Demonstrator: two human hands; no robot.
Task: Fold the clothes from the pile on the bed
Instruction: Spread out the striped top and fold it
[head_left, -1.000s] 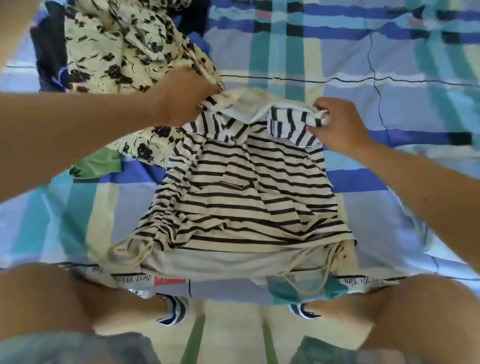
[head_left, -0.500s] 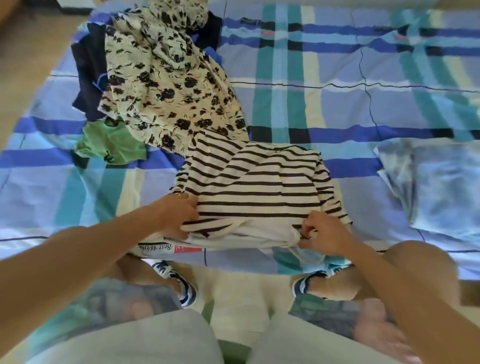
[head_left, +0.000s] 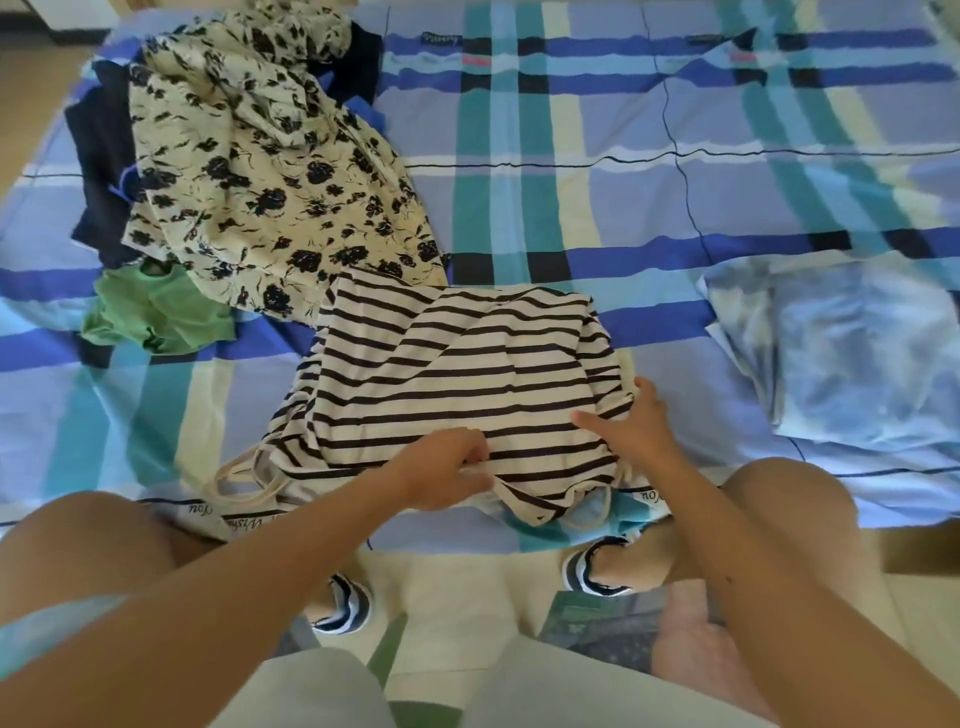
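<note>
A black-and-white striped garment (head_left: 447, 364) lies folded over on the near edge of the bed, with cream straps trailing at its left. My left hand (head_left: 444, 478) grips its near hem, fingers curled into the fabric. Flat on the garment's right near corner rests my right hand (head_left: 631, 426), fingers spread. The pile (head_left: 249, 156) sits at the far left: a cream floral piece on top, dark navy cloth beneath, and a green piece (head_left: 156, 312) at its near side.
The bed carries a blue, teal and cream plaid sheet (head_left: 571, 182). A folded pale blue tie-dye garment (head_left: 852, 353) lies at the right. My knees and striped slippers show below the bed's edge, over a pale floor.
The top of the striped garment was brought down over its lower half. My left hand has moved right along the near hem, and my right hand has opened flat on the right corner.
</note>
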